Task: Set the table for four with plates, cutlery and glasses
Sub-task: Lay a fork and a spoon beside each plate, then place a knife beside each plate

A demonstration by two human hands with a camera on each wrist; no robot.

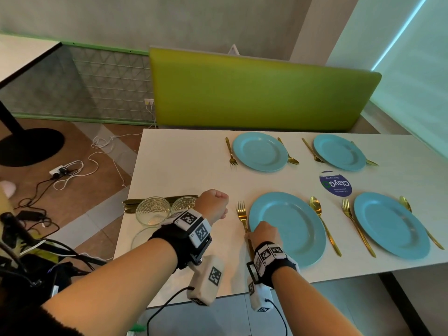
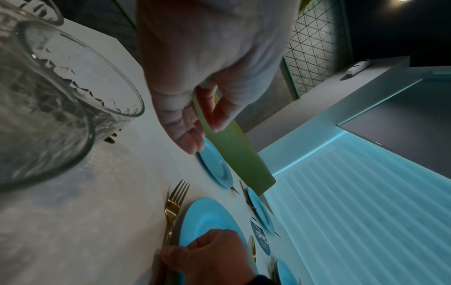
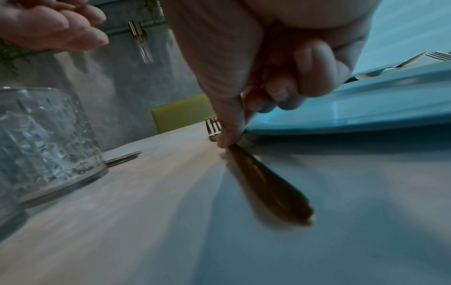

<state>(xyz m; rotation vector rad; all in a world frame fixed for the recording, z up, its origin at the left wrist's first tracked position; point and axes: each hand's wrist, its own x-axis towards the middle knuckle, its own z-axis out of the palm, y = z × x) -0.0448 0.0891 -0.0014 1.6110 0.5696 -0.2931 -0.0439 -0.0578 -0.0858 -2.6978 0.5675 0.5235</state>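
Observation:
Four blue plates lie on the white table (image 1: pixel 184 166), each with a gold fork on one side and a gold spoon on the other. My right hand (image 1: pixel 252 235) pinches the handle of the gold fork (image 1: pixel 242 214) that lies flat on the table just left of the near-left plate (image 1: pixel 291 226). In the right wrist view the thumb (image 3: pixel 229 135) presses on the fork handle (image 3: pixel 268 185). My left hand (image 1: pixel 215 202) hovers beside the glasses (image 1: pixel 152 209), fingers loosely curled and holding nothing. Gold knives (image 1: pixel 131 202) lie behind the glasses at the table's left edge.
A green bench back (image 1: pixel 261 93) runs along the table's far side. A round blue sticker (image 1: pixel 335 184) sits between the plates. Cables and a power strip (image 1: pixel 60 170) lie on the floor to the left, near another table's black base (image 1: pixel 29 146).

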